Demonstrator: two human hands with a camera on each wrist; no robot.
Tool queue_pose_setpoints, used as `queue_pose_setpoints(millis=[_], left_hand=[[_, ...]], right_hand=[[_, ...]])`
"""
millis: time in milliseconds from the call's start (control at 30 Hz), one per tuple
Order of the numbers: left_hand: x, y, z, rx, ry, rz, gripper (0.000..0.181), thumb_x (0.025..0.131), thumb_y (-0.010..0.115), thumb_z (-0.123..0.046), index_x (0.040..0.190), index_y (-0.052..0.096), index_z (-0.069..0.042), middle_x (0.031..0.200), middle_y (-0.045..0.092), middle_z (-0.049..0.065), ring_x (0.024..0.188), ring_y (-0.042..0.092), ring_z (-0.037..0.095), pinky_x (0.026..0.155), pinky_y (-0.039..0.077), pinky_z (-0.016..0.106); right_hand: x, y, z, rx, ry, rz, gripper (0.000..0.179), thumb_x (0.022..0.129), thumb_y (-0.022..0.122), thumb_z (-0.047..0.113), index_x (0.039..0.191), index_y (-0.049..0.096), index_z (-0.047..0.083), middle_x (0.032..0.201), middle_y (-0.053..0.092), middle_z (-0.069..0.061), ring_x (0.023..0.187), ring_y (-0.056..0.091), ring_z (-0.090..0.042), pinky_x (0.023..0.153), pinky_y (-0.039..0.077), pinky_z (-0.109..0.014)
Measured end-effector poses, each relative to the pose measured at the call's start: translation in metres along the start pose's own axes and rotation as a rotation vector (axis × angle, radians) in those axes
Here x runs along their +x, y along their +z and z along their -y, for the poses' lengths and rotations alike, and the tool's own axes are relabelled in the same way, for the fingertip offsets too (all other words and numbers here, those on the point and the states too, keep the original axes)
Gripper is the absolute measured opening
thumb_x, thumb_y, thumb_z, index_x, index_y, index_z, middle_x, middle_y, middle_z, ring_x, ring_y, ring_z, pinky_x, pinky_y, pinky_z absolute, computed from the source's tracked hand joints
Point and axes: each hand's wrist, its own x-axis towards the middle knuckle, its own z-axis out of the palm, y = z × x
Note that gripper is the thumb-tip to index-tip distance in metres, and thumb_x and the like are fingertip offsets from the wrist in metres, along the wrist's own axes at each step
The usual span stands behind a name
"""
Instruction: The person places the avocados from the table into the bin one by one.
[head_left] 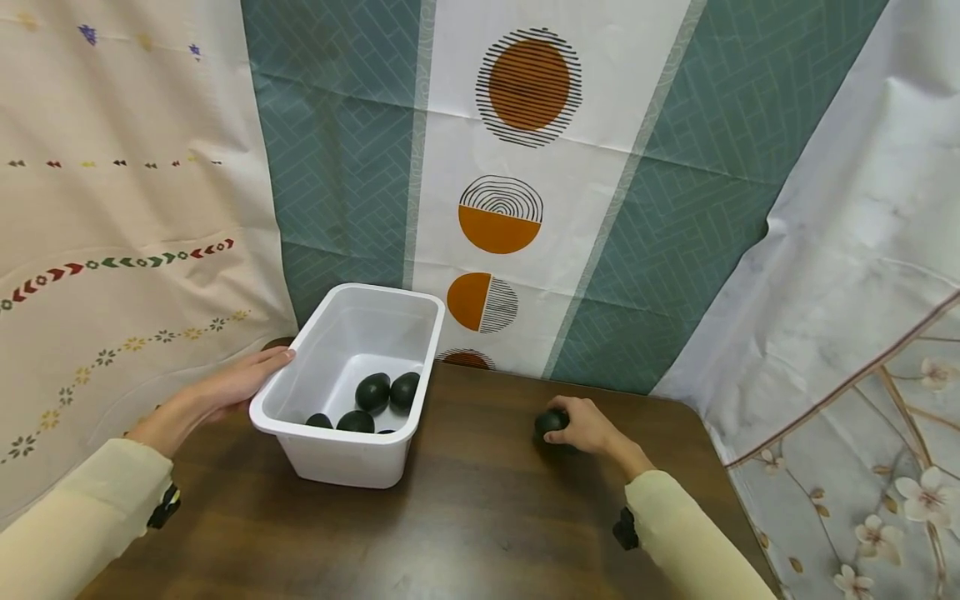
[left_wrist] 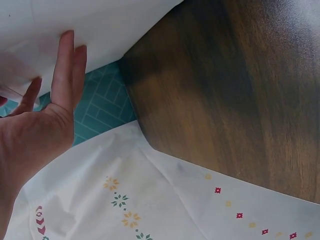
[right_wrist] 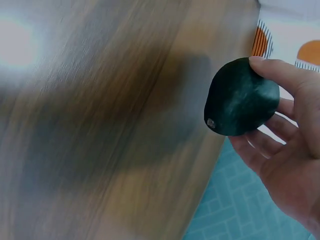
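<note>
My right hand (head_left: 587, 425) holds a dark green avocado (right_wrist: 240, 97) over the right part of the table, thumb on one side and fingers on the other. A small pale stem scar shows on the fruit. At the left, my left hand (head_left: 243, 379) touches the side of a white plastic bin (head_left: 341, 458) near its rim. In the left wrist view its fingers (left_wrist: 62, 75) lie straight along the bin's outer wall. Several avocados (head_left: 372, 392) lie inside toward the near end, some partly hidden by the near wall.
The brown wooden table (head_left: 480, 517) runs under the bin and both arms. Behind it hangs a teal and white cloth (head_left: 352, 167) with orange circles. A cream patterned cloth (head_left: 112, 208) borders the left, and a white floral cloth (head_left: 862, 417) the right.
</note>
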Motion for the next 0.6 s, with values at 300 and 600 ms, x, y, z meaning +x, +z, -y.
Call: queue_pose_setpoints(millis=[300,600], left_hand=[[0.000,-0.002,0.001,-0.017,-0.003,0.024,0.072,0.117,0.030,-0.047,0.164,0.013,0.005,0.145,0.047,0.036,0.121,0.061,0.034,0.087,0.059,0.044],[-0.001,0.002,-0.001,-0.056,-0.001,0.029,0.071,0.117,0.030,-0.045,0.163,0.013,0.005,0.141,0.050,0.034,0.118,0.062,0.033,0.088,0.059,0.047]], right_hand=[[0.016,0.013,0.028,-0.006,-0.062,0.014,0.051,0.087,0.090,0.022,0.131,0.069,0.008,0.122,0.072,-0.010,0.105,0.067,-0.027,0.088,0.057,-0.047],[0.027,0.019,0.053,0.017,-0.135,-0.004,0.051,0.086,0.091,0.022,0.131,0.070,0.009,0.127,0.070,-0.010,0.112,0.066,-0.029,0.092,0.056,-0.049]])
